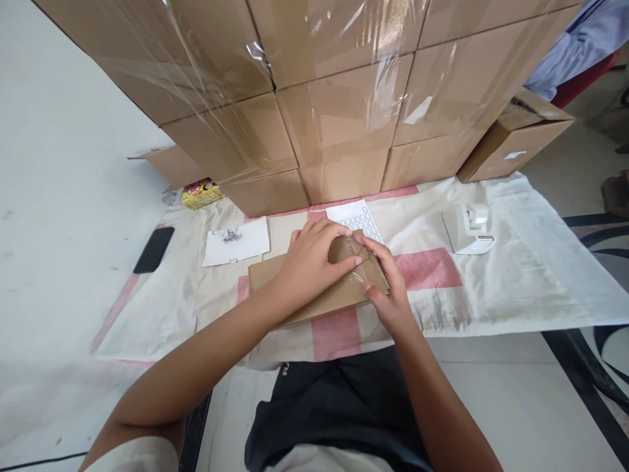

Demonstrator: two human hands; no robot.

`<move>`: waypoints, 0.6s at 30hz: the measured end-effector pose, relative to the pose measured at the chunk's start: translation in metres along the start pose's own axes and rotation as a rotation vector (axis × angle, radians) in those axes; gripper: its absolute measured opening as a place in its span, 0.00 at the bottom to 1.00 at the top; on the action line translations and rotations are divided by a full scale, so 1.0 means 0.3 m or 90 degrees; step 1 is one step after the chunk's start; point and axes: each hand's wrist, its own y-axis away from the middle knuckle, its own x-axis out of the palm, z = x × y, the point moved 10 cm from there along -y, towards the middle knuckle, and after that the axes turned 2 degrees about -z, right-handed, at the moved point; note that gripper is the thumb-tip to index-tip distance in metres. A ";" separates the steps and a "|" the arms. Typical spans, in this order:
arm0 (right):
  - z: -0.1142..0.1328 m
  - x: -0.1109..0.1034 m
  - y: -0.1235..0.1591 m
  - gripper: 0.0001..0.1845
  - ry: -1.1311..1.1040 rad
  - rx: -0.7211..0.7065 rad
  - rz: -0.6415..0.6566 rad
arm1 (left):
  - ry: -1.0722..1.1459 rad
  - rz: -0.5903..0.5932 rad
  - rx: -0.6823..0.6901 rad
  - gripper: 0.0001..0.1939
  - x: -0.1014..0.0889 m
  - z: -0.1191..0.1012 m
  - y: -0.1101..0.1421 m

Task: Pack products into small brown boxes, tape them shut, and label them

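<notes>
A flat brown cardboard box (314, 298) lies in front of me on the cloth-covered table. My left hand (317, 252) rests across its top, fingers stretched toward the far edge and thumb apart, near the right end. At that end my right hand (388, 285) grips the box, its thumb on the near side and its fingers at the far side. Between the hands a shiny clear strip (358, 277), which looks like tape, lies over the cardboard. Partly behind the hands is a white sheet printed with small rectangles (361, 216).
Stacked, taped cartons (344, 118) wall off the table's back. A white tape dispenser (469, 228) stands right. On the left are a black phone (154, 250), a white paper (253, 239) with a crumpled clear scrap, and a yellow box (201, 194). Another carton (515, 141) sits back right.
</notes>
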 end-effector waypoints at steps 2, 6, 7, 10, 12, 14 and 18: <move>-0.001 0.000 0.000 0.30 0.005 0.004 0.001 | 0.011 0.006 -0.010 0.14 0.001 0.003 0.000; -0.002 -0.002 0.002 0.31 -0.002 0.006 0.002 | 0.070 -0.001 -0.051 0.32 0.002 0.030 0.000; -0.003 -0.002 0.003 0.31 -0.004 0.006 0.001 | 0.083 -0.005 -0.058 0.37 0.003 0.038 -0.001; -0.005 -0.001 0.005 0.31 -0.008 0.010 0.003 | 0.098 -0.029 -0.051 0.39 -0.002 0.053 -0.005; -0.004 -0.001 0.005 0.31 -0.006 0.011 0.003 | 0.115 -0.051 -0.036 0.36 -0.010 0.061 -0.009; -0.002 -0.001 0.006 0.30 -0.004 0.009 0.001 | 0.133 -0.064 -0.025 0.33 -0.016 0.067 -0.013; 0.002 -0.001 0.005 0.30 -0.003 0.000 -0.002 | 0.109 -0.105 -0.014 0.33 -0.042 0.067 -0.014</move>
